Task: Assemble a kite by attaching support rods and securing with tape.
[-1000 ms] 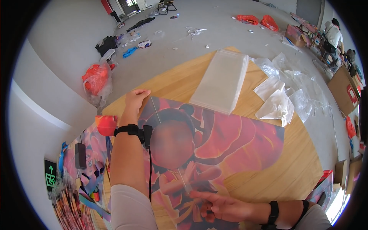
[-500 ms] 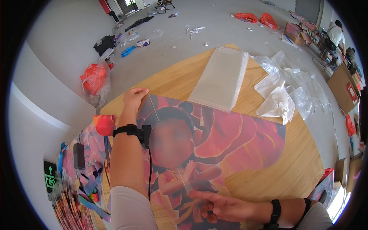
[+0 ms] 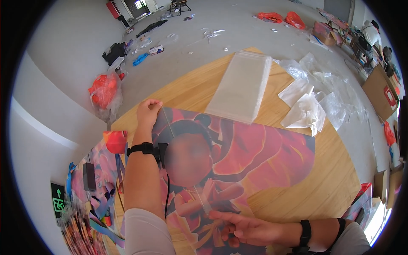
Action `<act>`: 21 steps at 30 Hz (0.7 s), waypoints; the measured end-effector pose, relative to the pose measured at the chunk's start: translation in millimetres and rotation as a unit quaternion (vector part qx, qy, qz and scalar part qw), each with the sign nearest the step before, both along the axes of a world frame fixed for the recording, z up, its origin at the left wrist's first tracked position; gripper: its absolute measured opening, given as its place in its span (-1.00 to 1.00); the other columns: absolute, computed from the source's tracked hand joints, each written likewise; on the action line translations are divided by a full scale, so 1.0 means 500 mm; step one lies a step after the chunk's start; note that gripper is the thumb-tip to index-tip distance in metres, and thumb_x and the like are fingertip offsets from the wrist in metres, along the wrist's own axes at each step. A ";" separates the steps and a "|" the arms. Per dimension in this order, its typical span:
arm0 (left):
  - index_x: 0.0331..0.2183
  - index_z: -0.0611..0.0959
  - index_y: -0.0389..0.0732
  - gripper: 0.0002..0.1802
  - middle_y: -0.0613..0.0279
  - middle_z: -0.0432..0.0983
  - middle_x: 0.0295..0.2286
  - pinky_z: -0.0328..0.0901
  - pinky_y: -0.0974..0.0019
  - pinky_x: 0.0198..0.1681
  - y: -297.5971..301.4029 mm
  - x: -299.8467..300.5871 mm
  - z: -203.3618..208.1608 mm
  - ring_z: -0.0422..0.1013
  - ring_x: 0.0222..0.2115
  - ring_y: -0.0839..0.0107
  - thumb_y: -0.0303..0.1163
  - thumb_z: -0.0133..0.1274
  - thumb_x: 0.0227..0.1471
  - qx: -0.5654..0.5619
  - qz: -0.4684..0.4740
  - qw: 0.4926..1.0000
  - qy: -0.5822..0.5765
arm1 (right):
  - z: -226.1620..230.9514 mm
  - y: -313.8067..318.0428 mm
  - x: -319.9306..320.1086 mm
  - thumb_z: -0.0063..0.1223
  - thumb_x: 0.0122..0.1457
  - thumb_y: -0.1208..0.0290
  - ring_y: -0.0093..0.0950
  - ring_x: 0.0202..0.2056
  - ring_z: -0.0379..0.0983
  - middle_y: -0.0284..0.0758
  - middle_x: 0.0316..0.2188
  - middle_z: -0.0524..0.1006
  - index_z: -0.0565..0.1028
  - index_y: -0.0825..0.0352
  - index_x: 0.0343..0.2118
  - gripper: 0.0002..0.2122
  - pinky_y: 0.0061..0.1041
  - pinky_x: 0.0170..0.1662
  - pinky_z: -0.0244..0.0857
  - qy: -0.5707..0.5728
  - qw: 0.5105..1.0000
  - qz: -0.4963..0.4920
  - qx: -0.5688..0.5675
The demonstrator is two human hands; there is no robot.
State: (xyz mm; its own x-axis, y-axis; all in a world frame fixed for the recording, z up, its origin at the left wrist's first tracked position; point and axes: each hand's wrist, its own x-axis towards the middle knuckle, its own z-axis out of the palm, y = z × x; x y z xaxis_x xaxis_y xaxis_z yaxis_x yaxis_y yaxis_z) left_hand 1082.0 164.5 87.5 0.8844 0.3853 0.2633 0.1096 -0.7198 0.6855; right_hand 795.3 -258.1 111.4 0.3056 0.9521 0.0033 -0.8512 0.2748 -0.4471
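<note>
A large printed sheet (image 3: 272, 157) lies on the wooden table, showing a cartoon figure with swirling red and purple cloth. A thin pale strip (image 3: 169, 121) runs down over the print from its upper left corner, and a lower stretch of it shows near the figure's arms. At that corner my left hand (image 3: 148, 112) is closed, fingertips pinched at the strip's upper end. My right hand (image 3: 246, 227) rests low on the print. Its index finger points out and touches the strip's lower end, thumb apart and other fingers loosely bent.
Beyond the print lies a stack of clear plastic sleeves (image 3: 240, 87), beside crumpled white wrapping (image 3: 304, 106) and clear film (image 3: 327, 80). At left are a dark power bank (image 3: 89, 176), ribbons and bundled prints (image 3: 83, 229). Another person (image 3: 371, 34) works far right.
Both hands keep nearly the same place on the print. The view has shifted slightly; nothing is taken up or let go.
</note>
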 end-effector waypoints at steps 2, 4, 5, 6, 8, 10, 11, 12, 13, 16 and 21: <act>-0.18 0.68 -0.25 -0.61 0.21 0.59 -0.23 0.40 0.32 -0.15 -0.005 -0.006 -0.001 0.49 -0.21 0.40 -0.28 0.38 -0.03 -0.075 0.008 0.997 -0.017 | 0.003 -0.002 0.001 -0.15 0.47 0.20 -0.63 -0.11 0.24 -0.37 -0.09 0.39 -0.16 0.16 0.48 -0.35 -0.59 -0.02 0.17 0.002 1.000 0.002 -0.004; -0.08 0.64 -0.23 -0.52 0.20 0.54 -0.14 0.39 0.30 -0.11 -0.003 -0.009 0.000 0.46 -0.14 0.37 -0.30 0.40 -0.04 -0.149 0.017 0.988 -0.033 | 0.003 -0.004 0.001 -0.15 0.47 0.20 -0.64 -0.11 0.24 -0.37 -0.09 0.39 -0.16 0.16 0.48 -0.35 -0.59 -0.01 0.16 0.003 1.000 0.005 -0.008; -0.03 0.60 -0.22 -0.45 0.20 0.50 -0.10 0.39 0.29 -0.09 -0.002 -0.009 0.004 0.44 -0.11 0.34 -0.31 0.42 -0.06 -0.158 -0.004 0.987 -0.016 | 0.001 -0.003 0.000 -0.14 0.47 0.20 -0.64 -0.11 0.24 -0.37 -0.09 0.38 -0.15 0.16 0.48 -0.35 -0.59 -0.01 0.16 0.003 1.000 0.005 -0.016; 0.03 0.56 -0.20 -0.37 0.20 0.46 -0.06 0.39 0.27 -0.07 -0.003 -0.009 0.006 0.41 -0.08 0.32 -0.32 0.44 -0.08 -0.167 -0.025 0.986 0.001 | -0.001 -0.004 -0.001 -0.14 0.47 0.20 -0.64 -0.10 0.24 -0.38 -0.10 0.38 -0.15 0.16 0.48 -0.35 -0.59 -0.01 0.16 0.003 1.000 0.004 -0.024; 0.01 0.57 -0.20 -0.39 0.20 0.48 -0.07 0.39 0.28 -0.07 -0.005 -0.010 0.001 0.42 -0.09 0.33 -0.31 0.44 -0.08 -0.128 -0.022 0.991 0.005 | -0.002 -0.004 0.000 -0.14 0.47 0.21 -0.64 -0.08 0.24 -0.38 -0.09 0.37 -0.15 0.16 0.48 -0.34 -0.58 -0.01 0.16 0.004 1.000 0.005 -0.022; -0.01 0.59 -0.19 -0.41 0.20 0.49 -0.08 0.38 0.28 -0.07 -0.005 -0.004 -0.008 0.43 -0.10 0.33 -0.30 0.44 -0.08 -0.090 -0.019 0.996 0.009 | -0.003 -0.003 0.001 -0.13 0.47 0.21 -0.64 -0.07 0.25 -0.38 -0.09 0.37 -0.15 0.16 0.48 -0.34 -0.58 -0.01 0.17 0.005 1.000 0.006 -0.021; -0.02 0.59 -0.19 -0.42 0.20 0.51 -0.10 0.37 0.28 -0.05 0.003 0.000 -0.013 0.43 -0.10 0.33 -0.28 0.44 -0.08 -0.079 -0.013 0.997 0.006 | -0.002 -0.002 0.001 -0.13 0.46 0.20 -0.63 -0.05 0.25 -0.40 -0.09 0.36 -0.15 0.17 0.48 -0.34 -0.58 0.00 0.17 0.007 1.000 0.007 -0.021; -0.02 0.60 -0.18 -0.42 0.20 0.53 -0.11 0.37 0.28 -0.04 0.013 0.003 -0.017 0.43 -0.10 0.34 -0.26 0.44 -0.08 -0.067 -0.007 0.998 0.003 | -0.001 -0.001 0.000 -0.13 0.46 0.20 -0.63 -0.04 0.25 -0.41 -0.09 0.35 -0.16 0.17 0.48 -0.34 -0.57 0.01 0.17 0.009 1.000 0.008 -0.021; -0.02 0.60 -0.18 -0.42 0.20 0.53 -0.11 0.37 0.28 -0.04 0.024 0.005 -0.018 0.43 -0.10 0.34 -0.26 0.44 -0.08 -0.065 -0.007 0.998 0.004 | -0.002 0.001 0.000 -0.13 0.46 0.20 -0.63 -0.04 0.25 -0.41 -0.09 0.35 -0.16 0.17 0.48 -0.34 -0.57 0.01 0.17 0.009 1.000 0.009 -0.019; -0.02 0.61 -0.15 -0.42 0.20 0.56 -0.15 0.35 0.26 -0.04 0.022 0.012 -0.028 0.43 -0.11 0.34 -0.20 0.43 -0.07 -0.016 -0.006 1.000 -0.003 | -0.007 0.001 0.002 -0.10 0.45 0.20 -0.61 -0.02 0.25 -0.39 0.08 0.30 -0.17 0.17 0.49 -0.31 -0.55 -0.01 0.19 0.010 1.000 0.008 -0.014; 0.09 0.53 -0.16 -0.51 0.24 0.56 -0.15 0.29 0.30 0.04 0.050 -0.014 0.019 0.41 -0.08 0.43 -0.24 0.21 0.17 -0.204 -0.040 0.978 0.009 | 0.010 0.006 0.013 -0.04 0.41 0.20 -0.56 -0.01 0.27 -0.38 0.38 0.00 -0.21 0.12 0.49 -0.25 -0.50 -0.06 0.28 0.004 1.000 -0.020 -0.017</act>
